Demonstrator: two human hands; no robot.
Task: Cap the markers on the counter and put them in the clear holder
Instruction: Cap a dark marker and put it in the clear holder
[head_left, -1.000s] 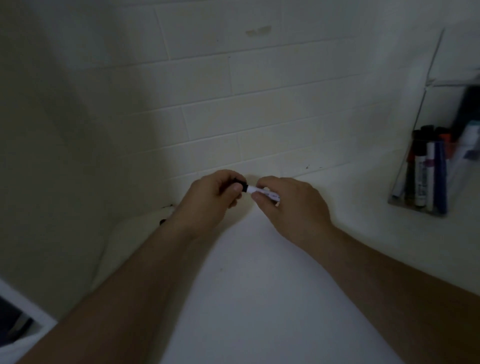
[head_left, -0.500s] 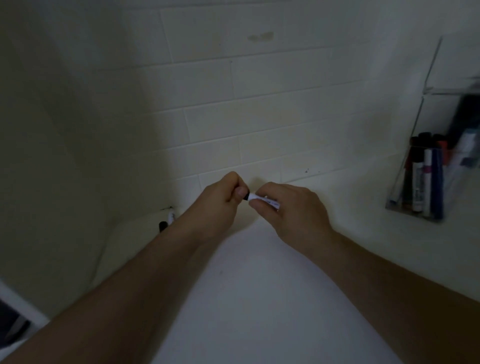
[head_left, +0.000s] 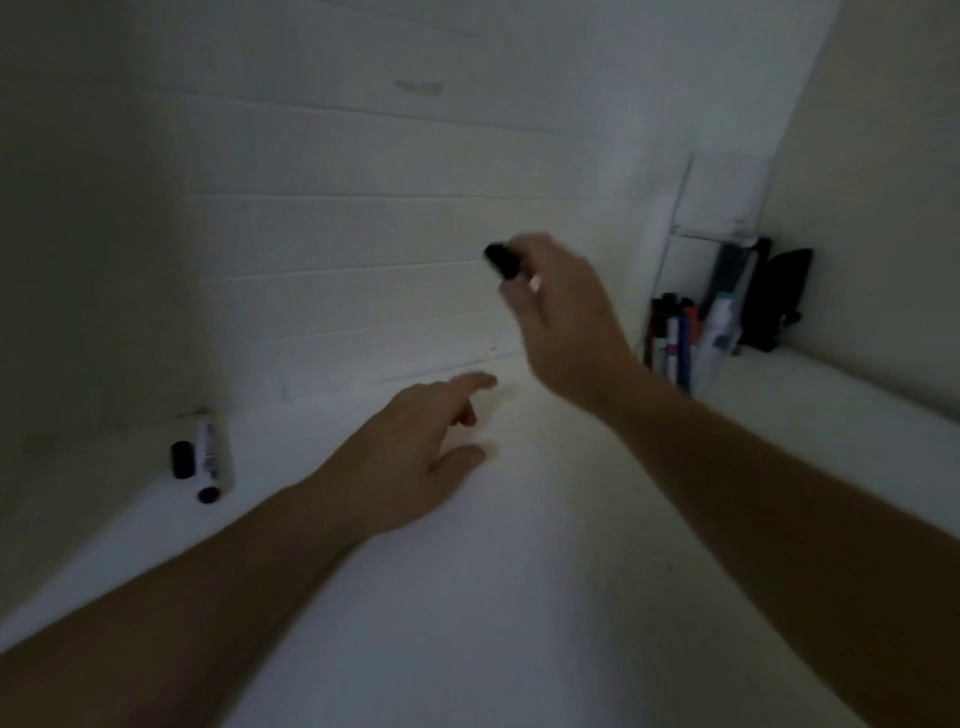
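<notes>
My right hand (head_left: 563, 322) is raised in front of the tiled wall and grips a capped marker (head_left: 503, 260); only its black cap end shows, blurred, the body is hidden in my fingers. My left hand (head_left: 415, 457) hovers low over the white counter (head_left: 467, 597) with relaxed fingers, holding nothing. At the far left of the counter lies a white marker (head_left: 209, 457) with a black end, and a loose black cap (head_left: 182, 459) stands beside it. The clear holder (head_left: 691, 332) at the right holds several markers upright.
A tiled wall runs along the back of the counter. Behind the holder a dark object (head_left: 776, 301) stands against the right wall. A side wall closes the counter at the left.
My hands have separated: the left one let go of the marker and dropped toward the counter. The right one lifted the capped marker up and to the right. The view swung left.
</notes>
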